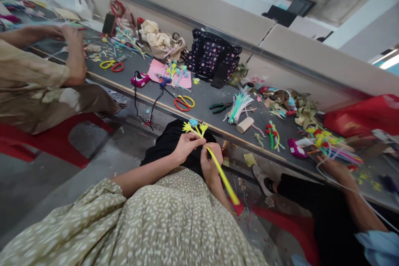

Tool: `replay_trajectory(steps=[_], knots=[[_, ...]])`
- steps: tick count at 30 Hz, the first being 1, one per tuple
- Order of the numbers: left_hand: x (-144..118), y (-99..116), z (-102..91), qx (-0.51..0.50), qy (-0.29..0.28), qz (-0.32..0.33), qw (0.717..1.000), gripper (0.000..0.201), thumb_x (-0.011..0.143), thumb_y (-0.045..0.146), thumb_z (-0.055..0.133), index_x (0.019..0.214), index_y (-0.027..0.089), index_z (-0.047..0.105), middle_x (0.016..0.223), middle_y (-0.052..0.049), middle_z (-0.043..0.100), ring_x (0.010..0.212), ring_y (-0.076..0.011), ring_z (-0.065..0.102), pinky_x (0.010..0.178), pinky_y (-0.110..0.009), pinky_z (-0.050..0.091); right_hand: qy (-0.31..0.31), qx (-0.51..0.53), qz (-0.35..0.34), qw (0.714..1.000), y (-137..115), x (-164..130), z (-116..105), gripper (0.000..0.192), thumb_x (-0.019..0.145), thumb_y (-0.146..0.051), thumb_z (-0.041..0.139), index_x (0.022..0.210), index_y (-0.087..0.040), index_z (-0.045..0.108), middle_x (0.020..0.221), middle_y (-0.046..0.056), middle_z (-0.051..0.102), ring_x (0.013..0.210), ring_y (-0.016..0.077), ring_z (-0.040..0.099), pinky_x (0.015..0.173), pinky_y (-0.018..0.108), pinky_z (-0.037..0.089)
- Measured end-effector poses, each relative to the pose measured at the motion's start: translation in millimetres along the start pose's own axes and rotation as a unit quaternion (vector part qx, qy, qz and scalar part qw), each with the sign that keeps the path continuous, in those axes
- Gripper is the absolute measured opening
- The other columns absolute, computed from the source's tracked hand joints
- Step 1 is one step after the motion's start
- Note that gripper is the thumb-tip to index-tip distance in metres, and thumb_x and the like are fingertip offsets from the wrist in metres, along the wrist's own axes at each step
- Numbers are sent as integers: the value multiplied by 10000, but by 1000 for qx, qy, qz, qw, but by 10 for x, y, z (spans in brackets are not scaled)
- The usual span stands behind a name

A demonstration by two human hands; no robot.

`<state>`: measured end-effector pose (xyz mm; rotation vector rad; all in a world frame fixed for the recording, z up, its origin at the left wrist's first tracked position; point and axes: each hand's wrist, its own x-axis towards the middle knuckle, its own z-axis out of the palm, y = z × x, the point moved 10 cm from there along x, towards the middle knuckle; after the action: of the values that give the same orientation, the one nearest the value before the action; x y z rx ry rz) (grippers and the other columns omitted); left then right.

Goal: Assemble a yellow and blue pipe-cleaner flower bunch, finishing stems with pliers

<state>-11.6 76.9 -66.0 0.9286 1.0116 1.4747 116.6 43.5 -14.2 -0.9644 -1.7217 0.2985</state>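
I hold a yellow pipe-cleaner flower stem over my lap, just short of the near edge of the grey worktable. My left hand is closed in a pinch on the upper part of the stem, right below the cluster of yellow star tips and the blue pompom. My right hand is closed around the stem a little lower, the two hands touching. The stem's long axis runs on a slant: its flowered head points up and away toward the table's near edge, its free tail drops down and to my right, past my right wrist. So my left hand is nearer the head, my right nearer the tail.

On the table beyond lie red-and-yellow scissors, green-handled pliers and a bundle of pale pipe cleaners. Other people work to either side of me, one's hand at the table's near edge on my right.
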Motion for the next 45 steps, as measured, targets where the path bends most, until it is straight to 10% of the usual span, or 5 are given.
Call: replay_trajectory(steps=[6,17,29,45], knots=[[-6,27,40,11,-34,-4,999,280,694,377,755,624,114,687,573,-13,589,528,-82,456,496,-216,323,3,173,174,969,280,-36,67,149,869,-283,588,767,-187,638,736,3,601,697,158,571,674,287,456],[-21,-21,108,-24,-103,-24,994,300,692,399,759,688,105,706,627,-25,593,533,-100,530,499,-222,403,-59,467,422,775,605,-353,557,116,752,-245,653,676,-209,573,586,-42,560,506,116,507,525,245,414],[-6,-146,46,-57,-40,-72,995,299,656,389,782,688,116,665,610,-2,581,512,-61,445,489,-202,338,15,241,244,939,369,-132,140,155,825,-304,644,733,-182,623,696,-13,583,611,124,520,594,250,430],[-71,-135,163,-97,-116,-80,985,314,706,406,760,722,130,609,562,-2,609,471,-89,537,487,-211,384,-86,456,423,779,574,-365,601,104,772,-283,598,690,-236,554,605,-25,537,539,148,496,568,289,457]])
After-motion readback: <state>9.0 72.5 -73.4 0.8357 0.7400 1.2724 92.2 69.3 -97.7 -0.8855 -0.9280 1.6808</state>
